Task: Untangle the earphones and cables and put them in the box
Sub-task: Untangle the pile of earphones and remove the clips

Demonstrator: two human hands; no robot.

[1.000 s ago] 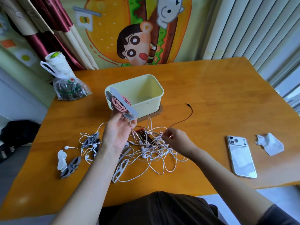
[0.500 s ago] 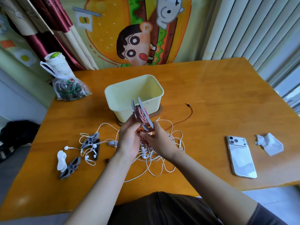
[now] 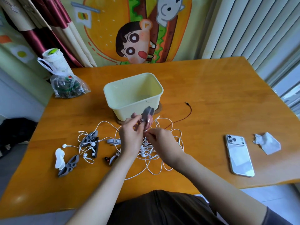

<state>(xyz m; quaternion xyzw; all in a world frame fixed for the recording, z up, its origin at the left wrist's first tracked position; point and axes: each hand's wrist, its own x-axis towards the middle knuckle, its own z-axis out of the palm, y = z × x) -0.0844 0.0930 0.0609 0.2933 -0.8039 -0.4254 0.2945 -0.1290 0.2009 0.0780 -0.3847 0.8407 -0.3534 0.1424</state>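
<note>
A grey cable winder wrapped with pink cable is held up by my left hand, just in front of the pale yellow box. My right hand pinches the pink cable's loose end right under the winder. Beneath both hands lies a tangle of white earphones. A thin red cable runs out to the right of the box. More white earbuds wound around grey winders lie to the left. The box looks empty.
A white winder and a grey winder lie at the left front. A white phone and a crumpled tissue are on the right. A plastic bag sits at the back left. The box stands on a wooden coaster.
My left hand has lowered the pink-cable winder from beside the box to just above the tangle. My right hand left the white cables and came over to the winder's cable.
</note>
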